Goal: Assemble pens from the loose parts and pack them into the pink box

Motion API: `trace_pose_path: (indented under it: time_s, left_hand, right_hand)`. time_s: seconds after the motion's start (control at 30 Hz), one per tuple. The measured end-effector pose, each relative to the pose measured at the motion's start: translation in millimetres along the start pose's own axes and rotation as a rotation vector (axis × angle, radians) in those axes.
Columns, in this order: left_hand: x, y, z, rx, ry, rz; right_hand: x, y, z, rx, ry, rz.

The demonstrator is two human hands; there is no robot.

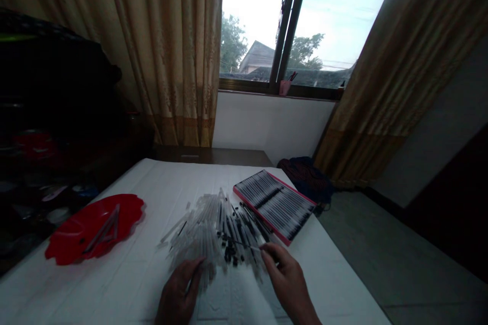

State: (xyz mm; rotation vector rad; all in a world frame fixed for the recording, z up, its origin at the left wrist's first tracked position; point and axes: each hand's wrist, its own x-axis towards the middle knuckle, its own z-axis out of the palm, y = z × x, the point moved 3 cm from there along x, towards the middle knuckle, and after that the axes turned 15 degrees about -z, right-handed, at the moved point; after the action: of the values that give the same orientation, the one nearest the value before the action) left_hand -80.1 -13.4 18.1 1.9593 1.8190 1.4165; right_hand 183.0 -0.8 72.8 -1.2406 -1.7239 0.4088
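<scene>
Left of the red-edged box [280,236], clear tubes [204,233] lay loosely fanned, apparently for easy picking, while, nearer than it, the right hand [287,277] fingertip-pinched a thin rod [252,247] and the left hand [180,289] curled narrowly, its hold unclear.

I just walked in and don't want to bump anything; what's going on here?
A person's right hand pinches a thin rod above loose clear tubes and small black pieces. The left hand is by the tubes; blur hides whether it grips any. Slim dark-ended sticks fill a pink-edged tray. A red dish sits left.
</scene>
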Motion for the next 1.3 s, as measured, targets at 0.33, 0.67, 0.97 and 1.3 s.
trace_pose_path:
  time_s: [0.33, 0.67, 0.97, 1.3]
  left_hand:
    - [-1.2, 3.9, -1.7, 0.045, 0.083, 0.072]
    - [-1.6, 5.1, -2.5, 0.039, 0.066, 0.088]
    - [-4.9, 14.2, -1.9, 0.099, -0.008, 0.181]
    - [-5.6, 30.7, 1.2, 0.113, -0.152, 0.293]
  right_hand:
    - [-9.5, -7.6, -12.7, -0.025, -0.053, -0.081]
    - [-8.5, -7.4, -21.1, -0.062, -0.027, -0.115]
    - [-1.0, -14.7, -24.2, -0.066, -0.141, -0.159]
    - [1.2, -21.8, 23.4, 0.104, -0.446, -0.174]
